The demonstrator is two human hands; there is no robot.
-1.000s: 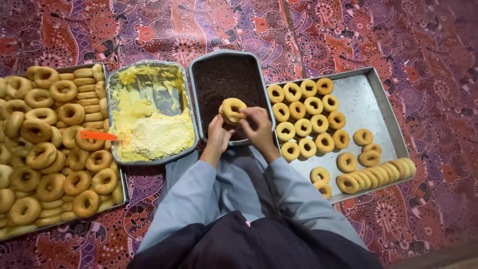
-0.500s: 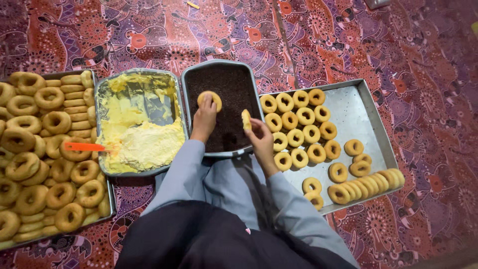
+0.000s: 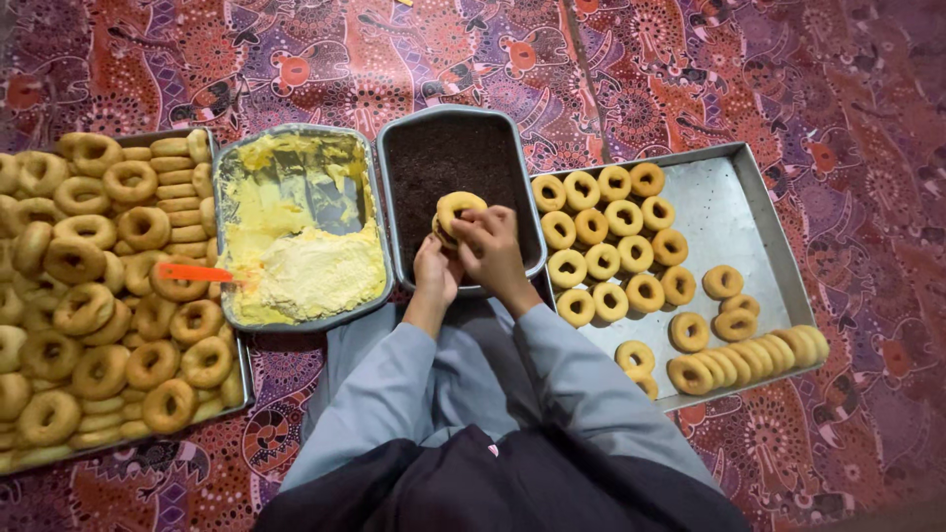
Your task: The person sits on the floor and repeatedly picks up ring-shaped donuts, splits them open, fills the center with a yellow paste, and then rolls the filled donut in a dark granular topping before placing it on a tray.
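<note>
I hold one ring cookie over the near end of the dark-crumb tray, my left hand pinching its lower edge and my right hand closed on its side; it looks light, dry and brittle, so I judge the outer rim the safest hold. The left tray carries heaped plain rings, the next tray yellow cream and an orange spatula, and the right tray rows of rings.

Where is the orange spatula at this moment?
In the head view, the orange spatula lies on the person's left side, its handle across the left rim of the tray of yellow cream and over the neighbouring tray of ring biscuits, away from both hands.
</note>
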